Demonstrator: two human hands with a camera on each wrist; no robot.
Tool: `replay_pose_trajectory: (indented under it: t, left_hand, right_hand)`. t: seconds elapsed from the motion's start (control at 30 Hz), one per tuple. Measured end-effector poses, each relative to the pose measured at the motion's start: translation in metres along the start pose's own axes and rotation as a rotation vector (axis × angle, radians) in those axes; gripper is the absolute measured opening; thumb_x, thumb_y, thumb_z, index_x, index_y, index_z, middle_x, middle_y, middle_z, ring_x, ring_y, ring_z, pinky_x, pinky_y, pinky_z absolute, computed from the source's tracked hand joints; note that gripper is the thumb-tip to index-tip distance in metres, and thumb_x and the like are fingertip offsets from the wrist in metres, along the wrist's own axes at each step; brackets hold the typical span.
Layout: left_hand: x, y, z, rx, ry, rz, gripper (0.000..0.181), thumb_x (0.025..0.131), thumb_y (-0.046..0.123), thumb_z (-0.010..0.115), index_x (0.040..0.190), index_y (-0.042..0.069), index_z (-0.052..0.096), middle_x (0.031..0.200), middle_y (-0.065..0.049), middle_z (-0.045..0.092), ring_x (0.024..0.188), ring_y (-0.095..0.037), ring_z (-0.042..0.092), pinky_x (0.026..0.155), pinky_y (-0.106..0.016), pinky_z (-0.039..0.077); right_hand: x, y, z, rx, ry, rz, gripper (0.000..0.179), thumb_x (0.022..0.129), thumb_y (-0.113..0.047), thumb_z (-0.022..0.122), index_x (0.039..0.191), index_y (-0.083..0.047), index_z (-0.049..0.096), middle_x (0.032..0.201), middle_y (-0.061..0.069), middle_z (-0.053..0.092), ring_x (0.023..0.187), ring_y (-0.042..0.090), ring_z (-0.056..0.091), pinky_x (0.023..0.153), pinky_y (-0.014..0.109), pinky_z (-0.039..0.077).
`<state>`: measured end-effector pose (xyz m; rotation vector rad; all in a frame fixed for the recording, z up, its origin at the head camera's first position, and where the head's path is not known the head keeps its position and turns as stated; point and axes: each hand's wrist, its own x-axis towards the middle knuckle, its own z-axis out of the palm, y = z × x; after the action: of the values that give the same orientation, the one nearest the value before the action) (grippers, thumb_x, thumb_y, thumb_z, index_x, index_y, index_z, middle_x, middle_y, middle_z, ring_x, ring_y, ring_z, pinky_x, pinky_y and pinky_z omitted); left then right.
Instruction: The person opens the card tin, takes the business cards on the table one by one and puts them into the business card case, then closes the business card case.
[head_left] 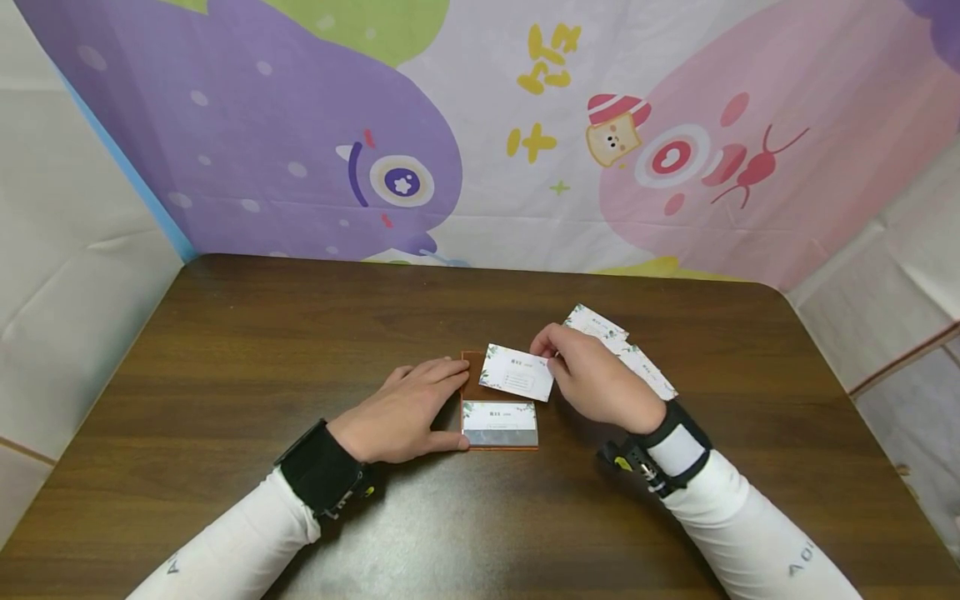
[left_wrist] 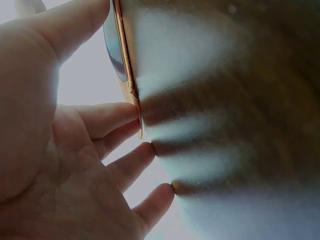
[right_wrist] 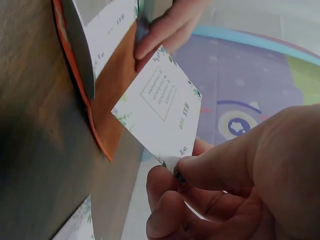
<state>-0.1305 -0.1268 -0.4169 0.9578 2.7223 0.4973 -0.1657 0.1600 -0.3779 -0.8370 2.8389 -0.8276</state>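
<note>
A brown card holder (head_left: pixel 471 385) lies on the table, with one white business card (head_left: pixel 491 414) tucked in its lower pocket. My left hand (head_left: pixel 405 408) rests along the holder's left edge, thumb at the bottom corner and fingertips at the upper part. In the left wrist view those fingers (left_wrist: pixel 131 167) are spread and fairly straight. Between thumb and fingers my right hand (head_left: pixel 600 375) pinches another business card (head_left: pixel 517 372) by its right edge. That card, printed with leaves in its corners, is tilted over the holder's upper half in the right wrist view.
More business cards (head_left: pixel 647 371) lie overlapping on the table (head_left: pixel 315 333) just beyond the right hand, partly covered by it. A cartoon-printed cloth (head_left: pixel 495 217) hangs along the table's back edge, and pale cloth (head_left: pixel 82 250) stands at the left side.
</note>
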Motion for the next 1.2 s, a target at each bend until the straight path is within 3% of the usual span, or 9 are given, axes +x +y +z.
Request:
replay_pose_trajectory:
  t: [0.37,0.83,1.2]
  left_hand:
    - [0.0,0.0,0.0,0.0,0.001,0.004,0.093,0.096,0.054,0.076,0.163,0.002,0.039,0.17,-0.012,0.035,0.157,-0.034,0.029,0.117,-0.061,0.034]
    - [0.0,0.001,-0.001,-0.003,-0.001,-0.004,0.088,0.096,0.053,0.076,0.16,0.001,0.045,0.169,-0.012,0.036,0.157,-0.034,0.03,0.117,-0.062,0.033]
    - [0.0,0.001,-0.001,-0.006,-0.009,-0.004,0.09,0.097,0.054,0.075,0.162,0.002,0.041,0.17,-0.012,0.035,0.158,-0.034,0.028,0.118,-0.062,0.032]
  right_hand:
    - [0.003,-0.009,0.01,0.015,-0.057,0.002,0.016,0.107,0.0,0.053,0.112,-0.008,0.066,0.105,0.002,0.067,0.09,0.018,0.06,0.082,0.038,0.051]
    - [0.003,-0.012,0.019,0.02,-0.117,-0.033,0.018,0.105,0.002,0.054,0.107,-0.009,0.068,0.101,0.001,0.066,0.087,0.015,0.06,0.081,0.037,0.052]
    - [-0.001,-0.012,0.022,0.02,-0.147,-0.042,0.017,0.103,0.002,0.056,0.105,-0.009,0.069,0.098,0.0,0.065,0.087,0.015,0.059,0.082,0.036,0.052]
